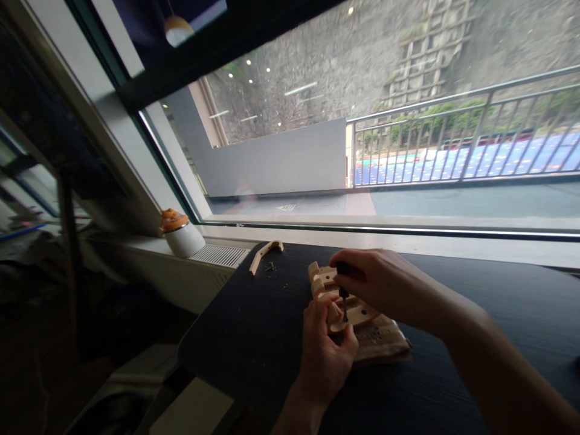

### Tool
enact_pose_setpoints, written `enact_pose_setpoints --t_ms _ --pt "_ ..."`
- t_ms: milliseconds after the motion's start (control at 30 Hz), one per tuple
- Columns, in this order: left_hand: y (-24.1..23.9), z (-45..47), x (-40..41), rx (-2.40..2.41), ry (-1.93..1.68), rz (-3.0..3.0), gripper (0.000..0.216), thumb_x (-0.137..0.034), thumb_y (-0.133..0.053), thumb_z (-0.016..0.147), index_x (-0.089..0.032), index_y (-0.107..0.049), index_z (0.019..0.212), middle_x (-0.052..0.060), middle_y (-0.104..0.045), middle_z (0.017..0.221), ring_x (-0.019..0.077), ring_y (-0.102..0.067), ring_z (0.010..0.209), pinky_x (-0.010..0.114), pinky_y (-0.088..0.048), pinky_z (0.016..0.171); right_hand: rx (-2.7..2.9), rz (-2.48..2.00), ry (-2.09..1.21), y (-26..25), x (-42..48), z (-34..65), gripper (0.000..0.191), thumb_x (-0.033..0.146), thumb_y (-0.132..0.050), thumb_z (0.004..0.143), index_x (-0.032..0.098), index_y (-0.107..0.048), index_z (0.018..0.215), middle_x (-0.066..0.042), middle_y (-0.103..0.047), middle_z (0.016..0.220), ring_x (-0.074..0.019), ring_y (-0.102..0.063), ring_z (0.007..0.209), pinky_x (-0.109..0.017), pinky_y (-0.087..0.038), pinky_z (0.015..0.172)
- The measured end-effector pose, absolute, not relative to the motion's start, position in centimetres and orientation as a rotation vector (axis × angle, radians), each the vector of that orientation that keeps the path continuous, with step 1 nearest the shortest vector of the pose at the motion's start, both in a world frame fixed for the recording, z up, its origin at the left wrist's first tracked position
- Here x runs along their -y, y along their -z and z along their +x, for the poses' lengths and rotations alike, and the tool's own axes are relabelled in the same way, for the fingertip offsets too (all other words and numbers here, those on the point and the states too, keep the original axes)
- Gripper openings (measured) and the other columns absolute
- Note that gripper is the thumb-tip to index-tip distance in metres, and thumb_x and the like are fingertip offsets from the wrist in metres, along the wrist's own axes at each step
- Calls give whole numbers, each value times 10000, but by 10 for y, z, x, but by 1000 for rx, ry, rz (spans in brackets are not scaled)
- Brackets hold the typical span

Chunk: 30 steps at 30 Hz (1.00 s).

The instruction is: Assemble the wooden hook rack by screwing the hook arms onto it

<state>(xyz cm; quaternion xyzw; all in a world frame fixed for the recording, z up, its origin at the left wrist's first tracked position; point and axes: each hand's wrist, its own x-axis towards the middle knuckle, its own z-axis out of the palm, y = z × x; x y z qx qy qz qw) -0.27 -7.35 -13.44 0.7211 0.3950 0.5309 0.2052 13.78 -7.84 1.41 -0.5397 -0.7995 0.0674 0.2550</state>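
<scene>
My right hand point(369, 278) is closed around the dark handle of a screwdriver point(344, 305), whose shaft points down at a light wooden piece. Below it, my left hand point(324, 338) pinches the near end of that wooden piece point(360, 314), close to the screwdriver tip. Further pale wooden pieces point(327, 277) with dark holes and curved ends lie side by side just beyond. They rest on a flat wooden board point(385, 344) with small dark marks. Whether a screw sits under the tip is too small to tell.
The dark table point(235, 326) stands against a window ledge. At its far left corner lies a loose curved wooden piece point(265, 257), with small screws point(270, 266) beside it. A white container with an orange top point(181, 235) stands on the ledge. Outside the window runs a metal railing point(421, 145).
</scene>
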Motion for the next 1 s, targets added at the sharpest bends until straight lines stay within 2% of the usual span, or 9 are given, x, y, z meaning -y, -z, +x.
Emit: enact_pose_setpoints --t_ms 100,167,267,400,567,667,833,1000 --pt "133 -3 73 -1079 -1465 2010 513 -27 -573 682 -242 -495 1141 37 -574 1051 183 -588 949 340 -496 887 2137 -1580 -149 -13 77 140 186 369 -511 834 224 -627 832 11 -624 630 -117 -505 529 -233 -264 482" --pt "133 -2 73 -1064 -1478 2010 520 -26 -572 684 -239 -490 1151 42 -573 1065 184 -589 960 343 -494 897 2120 -1618 -127 -13 76 139 209 404 -524 822 218 -619 810 3 -623 633 -116 -495 519 -232 -258 475" --pt "134 -2 72 -1054 -1526 2006 529 -28 -578 683 -235 -487 1161 49 -570 1088 189 -587 986 338 -497 901 2120 -1598 -91 -12 77 135 194 377 -511 834 228 -632 858 1 -639 665 -114 -505 533 -234 -259 494" --pt "137 -2 72 -1083 -1509 2020 519 -36 -584 687 -230 -486 1159 51 -573 1058 188 -592 958 342 -507 881 2170 -1489 -237 -16 81 131 180 316 -482 852 261 -647 900 26 -650 693 -104 -509 555 -226 -285 516" --pt "135 -3 73 -1114 -1495 2026 514 -48 -586 688 -231 -488 1158 41 -573 1016 184 -593 917 333 -514 851 2215 -1418 -327 -22 86 135 257 284 -424 880 259 -653 993 8 -669 781 -109 -538 613 -225 -315 544" --pt "131 -3 75 -1095 -1465 2028 505 -40 -576 695 -240 -487 1151 32 -568 1003 175 -586 915 327 -504 861 2186 -1473 -244 -20 84 139 256 306 -420 886 232 -651 967 -1 -657 724 -117 -535 591 -234 -298 526" --pt "131 -3 74 -1086 -1469 2027 512 -31 -570 693 -237 -482 1153 33 -571 995 174 -587 904 331 -502 861 2122 -1593 -161 -16 80 139 234 403 -503 838 212 -629 791 6 -612 612 -113 -487 516 -238 -259 476" --pt "135 -2 72 -1098 -1502 2030 518 -40 -579 689 -230 -478 1160 51 -571 1060 189 -585 953 344 -502 875 2148 -1505 -194 -18 82 131 200 333 -468 861 250 -650 876 18 -651 686 -108 -517 555 -228 -283 509"
